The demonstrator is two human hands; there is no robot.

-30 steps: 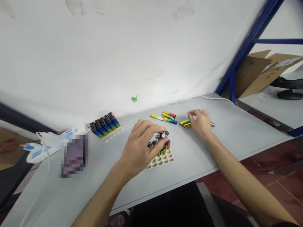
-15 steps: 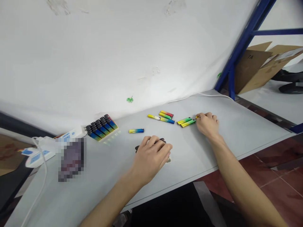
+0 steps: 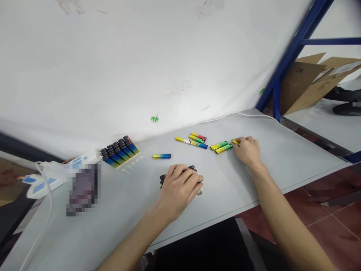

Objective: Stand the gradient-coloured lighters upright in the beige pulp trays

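My left hand (image 3: 180, 186) is curled from above over a second tray of lighters; only some black tops (image 3: 163, 177) and a pale tray corner (image 3: 199, 192) show around the fingers. To the right, my right hand (image 3: 248, 150) has its fingertips closed on a yellow lighter (image 3: 236, 142), whose far part they hide. Just left of it, two yellow-green lighters (image 3: 223, 148) lie side by side. Farther back is a small group with a yellow-red lighter (image 3: 198, 136) and a yellow-blue lighter (image 3: 199, 144). A single yellow-blue lighter (image 3: 161, 156) lies nearer the left.
A filled tray of lighters (image 3: 121, 152) with black tops stands against the wall. Beside it are a white power strip (image 3: 79, 162), a white cable (image 3: 48, 214) and a blurred dark object (image 3: 84, 190). A blue metal frame (image 3: 290, 56) and cardboard box (image 3: 307, 82) are at right.
My right hand's fingers have shifted slightly right, so more of the yellow lighter shows. My left hand stays over the tray, with a little more of the black tops visible. The view tilted slightly.
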